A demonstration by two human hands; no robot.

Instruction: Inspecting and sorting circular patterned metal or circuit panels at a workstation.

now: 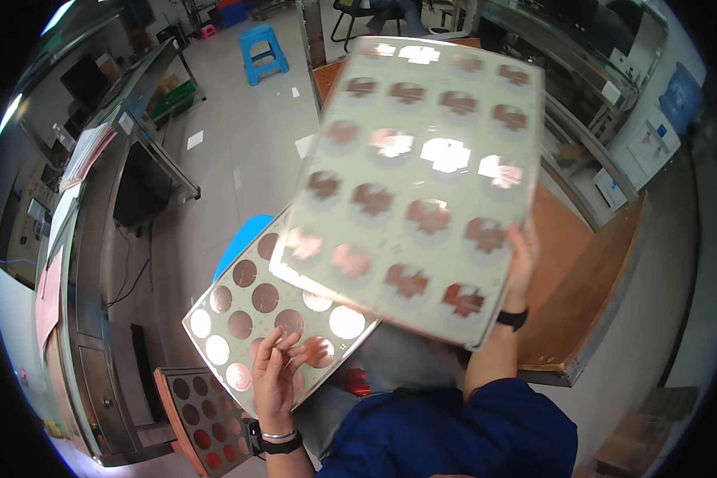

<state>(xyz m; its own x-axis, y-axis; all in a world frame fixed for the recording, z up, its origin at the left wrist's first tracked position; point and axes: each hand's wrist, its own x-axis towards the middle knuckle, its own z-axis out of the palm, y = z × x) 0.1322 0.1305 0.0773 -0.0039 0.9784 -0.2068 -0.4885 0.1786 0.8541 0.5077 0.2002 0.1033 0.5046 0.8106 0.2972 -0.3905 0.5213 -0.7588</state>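
A large pale-green flat panel [358, 159], with rows of copper-coloured cut shapes, is tilted up in front of me, slightly blurred. My right hand [523, 256] grips its right edge, the thumb side showing and the other fingers hidden behind. Below it, on the left, a second pale-green panel [229, 320] with round copper discs slants across my lap and is partly covered by the raised one. Over this lower panel my left hand [277, 374] has its fingers apart and slightly bent, holding nothing. Whether its fingertips touch the discs I cannot tell.
A dark panel with reddish discs [203, 426] leans at the lower left, next to a metal desk [95, 390]. A brown board-lined bin [593, 319] stands at my right. Farther off are a blue stool [263, 52], a water dispenser [649, 151] and a seated person [406, 16].
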